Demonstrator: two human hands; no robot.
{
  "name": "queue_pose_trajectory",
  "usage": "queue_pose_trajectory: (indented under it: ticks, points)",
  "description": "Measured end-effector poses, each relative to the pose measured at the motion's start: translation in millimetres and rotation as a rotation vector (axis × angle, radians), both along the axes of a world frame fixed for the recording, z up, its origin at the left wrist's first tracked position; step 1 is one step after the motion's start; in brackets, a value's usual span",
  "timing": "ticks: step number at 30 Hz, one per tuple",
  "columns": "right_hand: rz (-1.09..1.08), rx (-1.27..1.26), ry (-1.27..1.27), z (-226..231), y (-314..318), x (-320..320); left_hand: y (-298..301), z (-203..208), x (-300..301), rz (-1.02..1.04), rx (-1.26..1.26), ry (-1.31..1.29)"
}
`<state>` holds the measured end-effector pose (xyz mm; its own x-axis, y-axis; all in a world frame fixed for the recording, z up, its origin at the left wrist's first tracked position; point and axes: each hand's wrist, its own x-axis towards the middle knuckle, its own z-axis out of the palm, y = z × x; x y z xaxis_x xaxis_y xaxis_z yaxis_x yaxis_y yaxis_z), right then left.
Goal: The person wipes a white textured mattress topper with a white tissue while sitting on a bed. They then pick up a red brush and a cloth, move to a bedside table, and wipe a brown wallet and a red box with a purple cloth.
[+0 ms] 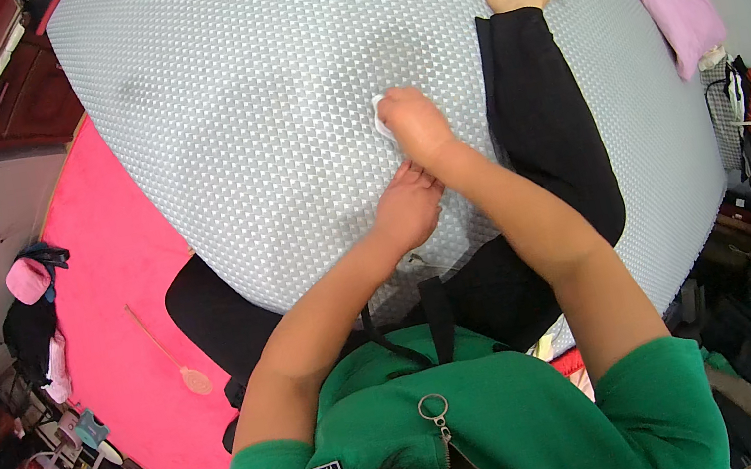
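One bed (272, 102) underlies two hands (409, 211) (417, 127) (one cloth (381, 119) held).

Head-worn fisheye view from the left of two side-by-side cameras: the lens looks steeply down past the wearer's green shirt (537, 407), at near range, onto the silver-grey bed mat (269, 143), its wide field bending straight edges and reaching the pink floor (126, 329).
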<state>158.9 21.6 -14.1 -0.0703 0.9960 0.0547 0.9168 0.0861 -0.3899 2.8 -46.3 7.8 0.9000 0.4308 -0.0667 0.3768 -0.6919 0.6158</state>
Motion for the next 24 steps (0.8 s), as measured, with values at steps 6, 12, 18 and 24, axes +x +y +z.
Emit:
queue_pose_trajectory:
  ticks: [6,12,18,24]
  points:
    - [-0.192,0.060,-0.064,-2,73,41,-3,-8,4,-0.053,0.080,0.046]
    - [-0.091,0.009,-0.081,6,54,-6,-4,-15,2,-0.014,0.058,0.004]
    - [0.110,0.077,0.156,6,32,-30,1,-14,-1,0.027,0.082,-0.098]
    - [-0.009,0.133,0.083,-3,85,-43,-5,-23,6,0.015,0.072,-0.124]
